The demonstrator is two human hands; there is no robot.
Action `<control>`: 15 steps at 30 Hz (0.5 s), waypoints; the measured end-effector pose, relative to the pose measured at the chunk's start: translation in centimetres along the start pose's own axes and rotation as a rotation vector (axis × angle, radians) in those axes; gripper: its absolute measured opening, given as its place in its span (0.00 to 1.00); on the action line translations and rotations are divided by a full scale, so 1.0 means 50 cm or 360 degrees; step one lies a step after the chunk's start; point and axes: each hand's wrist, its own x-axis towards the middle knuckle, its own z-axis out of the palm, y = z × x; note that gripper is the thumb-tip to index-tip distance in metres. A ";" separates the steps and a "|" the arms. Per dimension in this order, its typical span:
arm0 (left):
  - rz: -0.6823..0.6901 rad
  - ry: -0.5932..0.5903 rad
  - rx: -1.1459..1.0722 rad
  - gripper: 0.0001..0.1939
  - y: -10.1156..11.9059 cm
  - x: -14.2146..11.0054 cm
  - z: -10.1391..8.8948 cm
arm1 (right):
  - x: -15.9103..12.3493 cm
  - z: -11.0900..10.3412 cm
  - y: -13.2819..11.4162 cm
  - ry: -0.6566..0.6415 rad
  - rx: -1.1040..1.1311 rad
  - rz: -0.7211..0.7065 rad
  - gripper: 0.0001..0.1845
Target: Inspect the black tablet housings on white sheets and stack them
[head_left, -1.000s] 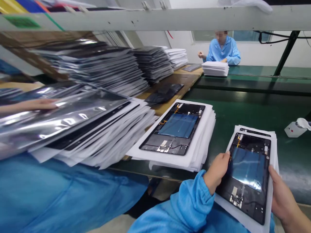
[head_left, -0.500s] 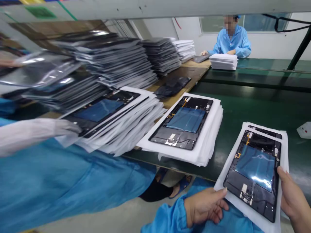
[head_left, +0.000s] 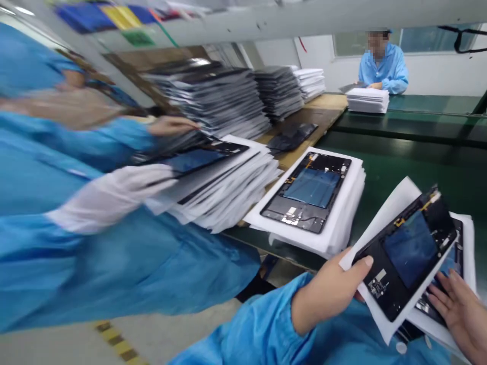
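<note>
Gripping tablet panel (head_left: pixel 411 253), left hand (head_left: pixel 327 294) fingers clamped (co-worker's stack (head_left: pixel 224 187) beside); right hand (head_left: pixel 456 309) flat.

Open green belt (head_left: pixel 414 167) centre right; stacked tray pile (head_left: pixel 315 203) mid-frame, co-worker's sleeve (head_left: pixel 114 197) blocking left.

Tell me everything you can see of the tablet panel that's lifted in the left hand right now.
The tablet panel is a thin black rectangle, open side up, showing a glossy blue sheet in its middle, an orange strip near its far corner and small pale parts near its lower end. It lies on a white foam sheet, tilted up. The left hand grips its near-left edge, thumb on top. It overlaps another panel below.
</note>
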 end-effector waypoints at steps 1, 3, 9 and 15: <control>0.0056 0.0063 0.0025 0.12 0.024 -0.005 -0.020 | 0.003 -0.001 -0.001 0.0037 0.0023 0.0054 0.17; 0.0195 0.0289 -0.0094 0.12 0.066 -0.011 -0.066 | 0.008 -0.001 -0.003 0.0115 0.0059 0.0174 0.14; 0.0263 0.0903 -0.0906 0.03 0.133 0.024 -0.204 | 0.021 -0.008 -0.001 0.0090 0.0063 0.0280 0.11; 0.0053 0.1238 -0.0874 0.04 0.116 0.041 -0.251 | 0.057 -0.037 0.005 0.0088 -0.0191 0.0238 0.21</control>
